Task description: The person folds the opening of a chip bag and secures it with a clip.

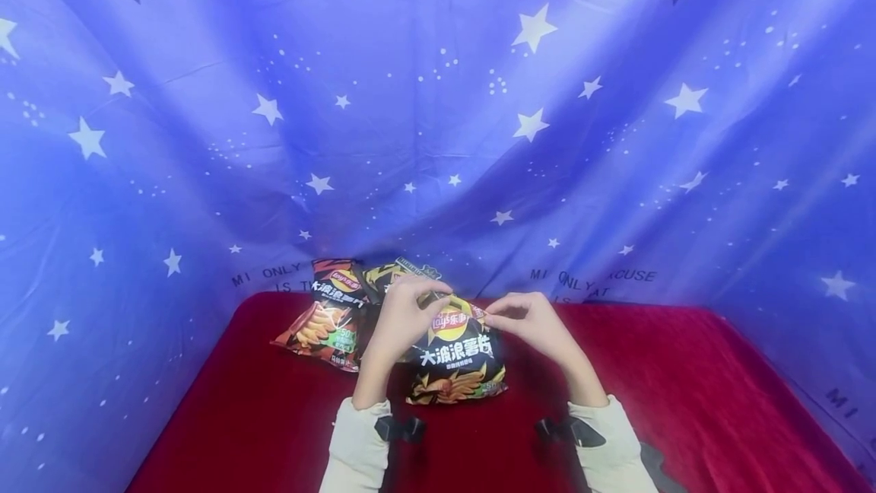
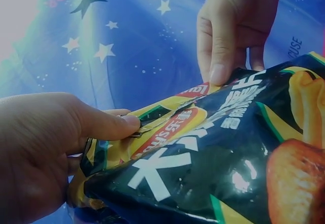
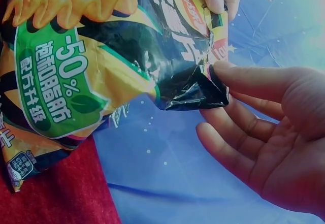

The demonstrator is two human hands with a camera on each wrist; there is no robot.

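A black and yellow bag of Lay's chips (image 1: 457, 360) stands upright near the middle of the table, its top edge between my two hands. My left hand (image 1: 405, 316) pinches the top left of the bag, thumb on the front, as the left wrist view shows. On the other top corner, my right hand (image 1: 534, 323) pinches the edge between thumb and fingers; its other fingers show loosely bent in the right wrist view (image 3: 274, 127). The bag's top looks folded over, and no opening shows in it.
Left of my left hand, a red and black chip bag (image 1: 328, 322) leans on the table. Another dark and yellow bag (image 1: 383, 276) is behind, partly hidden by my hand. A red cloth (image 1: 671, 386) covers the table, and a blue starry curtain (image 1: 424, 135) hangs around it.
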